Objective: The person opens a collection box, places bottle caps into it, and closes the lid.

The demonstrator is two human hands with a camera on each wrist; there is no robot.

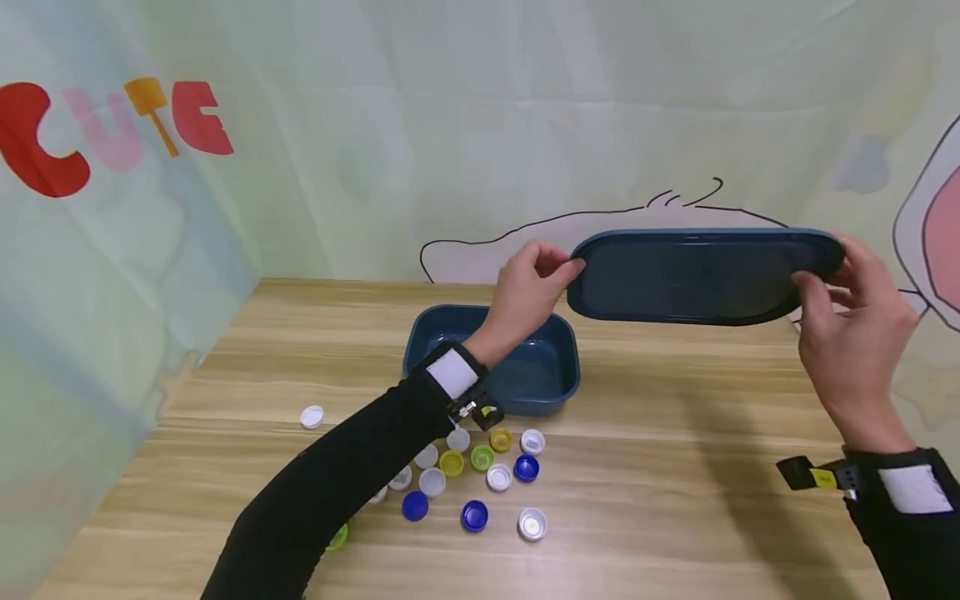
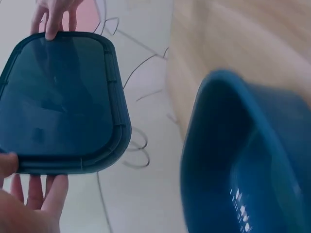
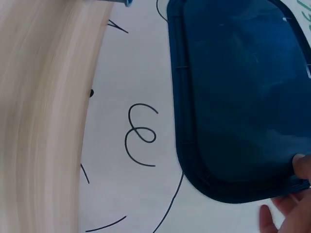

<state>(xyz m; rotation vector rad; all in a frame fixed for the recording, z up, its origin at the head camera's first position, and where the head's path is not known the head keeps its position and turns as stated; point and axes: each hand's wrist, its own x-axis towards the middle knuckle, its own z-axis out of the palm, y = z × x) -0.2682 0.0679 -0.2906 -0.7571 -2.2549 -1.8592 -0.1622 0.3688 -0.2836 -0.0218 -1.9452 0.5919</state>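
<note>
A dark blue lid [image 1: 690, 279] with rounded corners is held up above the table, tilted, by both hands. The left hand [image 1: 528, 287] pinches its left end; the right hand [image 1: 855, 333] grips its right end, thumb on the near face. In the left wrist view the lid [image 2: 58, 102] spans between the left hand [image 2: 31, 204] and the right hand [image 2: 57, 14]. The right wrist view has the lid [image 3: 243, 97] with the right hand [image 3: 291, 204] at its lower corner. Behind the left forearm stands a blue bin [image 1: 536, 375], open at the top.
Several white, yellow, green and blue bottle caps lie on the wooden table [image 1: 637, 500] in front of the bin, partly hidden by the left sleeve. One white cap [image 1: 312, 417] lies apart at the left. A printed curtain [image 1: 450, 125] hangs behind the table.
</note>
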